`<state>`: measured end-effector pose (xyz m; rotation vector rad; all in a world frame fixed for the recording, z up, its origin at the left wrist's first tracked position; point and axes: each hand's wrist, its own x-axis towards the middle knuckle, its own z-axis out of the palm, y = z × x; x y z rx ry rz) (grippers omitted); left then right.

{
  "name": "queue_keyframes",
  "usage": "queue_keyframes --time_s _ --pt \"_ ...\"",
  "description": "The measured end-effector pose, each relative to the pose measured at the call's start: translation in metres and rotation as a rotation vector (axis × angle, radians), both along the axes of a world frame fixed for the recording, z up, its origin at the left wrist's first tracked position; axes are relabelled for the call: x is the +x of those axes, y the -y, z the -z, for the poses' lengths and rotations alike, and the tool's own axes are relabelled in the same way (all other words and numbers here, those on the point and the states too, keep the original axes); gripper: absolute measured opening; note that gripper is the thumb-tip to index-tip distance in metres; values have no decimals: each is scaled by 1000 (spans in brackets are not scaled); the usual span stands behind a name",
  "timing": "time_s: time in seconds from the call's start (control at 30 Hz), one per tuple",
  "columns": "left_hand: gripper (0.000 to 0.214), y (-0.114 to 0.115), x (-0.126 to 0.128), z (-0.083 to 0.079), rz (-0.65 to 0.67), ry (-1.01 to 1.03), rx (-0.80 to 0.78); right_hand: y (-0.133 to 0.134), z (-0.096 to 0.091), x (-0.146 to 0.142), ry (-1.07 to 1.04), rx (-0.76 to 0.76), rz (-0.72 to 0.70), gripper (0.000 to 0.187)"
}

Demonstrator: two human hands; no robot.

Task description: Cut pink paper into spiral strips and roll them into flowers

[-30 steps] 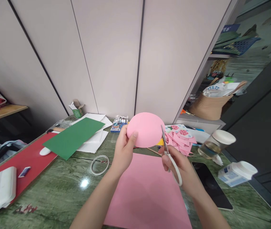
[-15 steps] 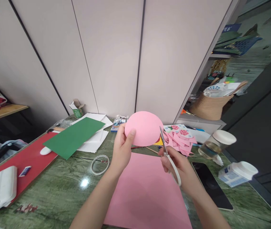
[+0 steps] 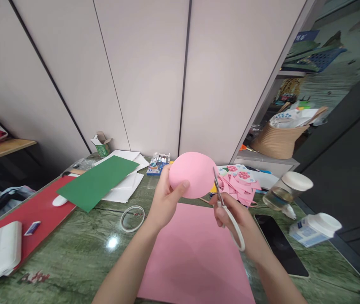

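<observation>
My left hand (image 3: 166, 202) pinches a round pink paper cut-out (image 3: 194, 174) and holds it upright above the table. My right hand (image 3: 235, 219) grips white-handled scissors (image 3: 227, 207), whose blades point up along the cut-out's right edge. Under both hands a large pink paper sheet (image 3: 195, 257) lies flat on the green marble table (image 3: 72, 249).
A green sheet (image 3: 99, 181) lies on white papers beside a red sheet (image 3: 37, 211). A white ring (image 3: 132, 218) lies left of my wrist. Pink scraps (image 3: 239, 185), a jar (image 3: 285, 190), a white bottle (image 3: 314, 228) and a dark phone (image 3: 277, 245) lie on the right.
My left hand has turned the pink cut-out slightly and lowered it a little. The scissors stay at its right edge, barely shifted.
</observation>
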<state>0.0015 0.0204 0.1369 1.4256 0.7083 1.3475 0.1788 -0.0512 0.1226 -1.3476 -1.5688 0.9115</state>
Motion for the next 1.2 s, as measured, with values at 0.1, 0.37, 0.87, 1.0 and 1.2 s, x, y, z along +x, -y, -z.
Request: queue_keyframes --time_s 0.1,0.37,0.87,1.0,1.2 --pt "38 0 0 -1 -31 0 1 0 0 0 -2 3 0 31" --pt "36 1 -1 -2 -57 5 -13 -2 1 -1 -45 -35 -5 29" --pt "28 -2 1 -2 -187 19 54 -2 3 1 15 -32 -4 27" --pt "26 -4 1 1 -169 67 56 -2 2 1 27 -49 -1 28" --pt "25 -4 1 1 -130 45 23 -1 2 1 33 -69 -15 30"
